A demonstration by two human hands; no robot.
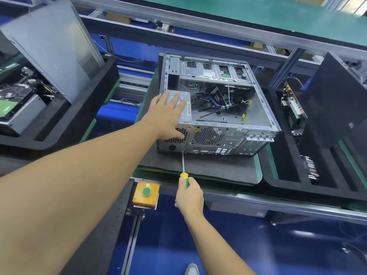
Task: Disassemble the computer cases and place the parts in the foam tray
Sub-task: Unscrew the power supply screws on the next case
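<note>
Pressing down on the grey power supply [188, 108] in the near-left corner of the computer case [218, 139] with the left hand [168, 116], fingers straight and spread across its top, thumb hanging over the vent grille on the rear panel. Gripping the yellow-and-green handle of a screwdriver [183, 167] with the right hand [189, 195], fingers wrapped tight around it, tip meeting the lower edge of the case's rear panel just right of the power socket. Lies on its side with the cover off, showing bare silver metal, a drive cage along the far side and loose blue and black cables in the middle. Rests on a dark grey mat [218, 169]. To the right of the case, a black foam tray [288, 181] holding circuit boards [293, 108] upright in slots; to the left, a second foam tray [89, 108] with a grey side panel [53, 42] leaning in it. Nearer than the case, a yellow button box [146, 192] over a blue floor [238, 245]; beyond, a green bench [238, 8].
</note>
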